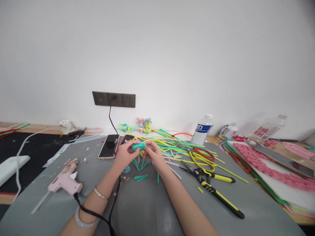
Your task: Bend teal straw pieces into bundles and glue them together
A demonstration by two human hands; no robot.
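Left hand (125, 153) and right hand (154, 154) pinch a teal bundle (139, 146) in their fingers right of the glue gun (64, 183); beyond the gun, white wall (172, 59); left, the edge of the gray mat (145, 209); right, bare room.

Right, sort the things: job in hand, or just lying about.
Probably the job:
fuzzy teal bundle, between left hand and right hand
folded teal fuzzy pieces
long fuzzy yellow stems
pink plastic glue gun
black-and-yellow cutters

Seemingly lying about:
black-screened phone
blue-labelled plastic bottle

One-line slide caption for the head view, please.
Left hand and right hand hold a teal bundle over a grey mat, between a glue gun and pliers.
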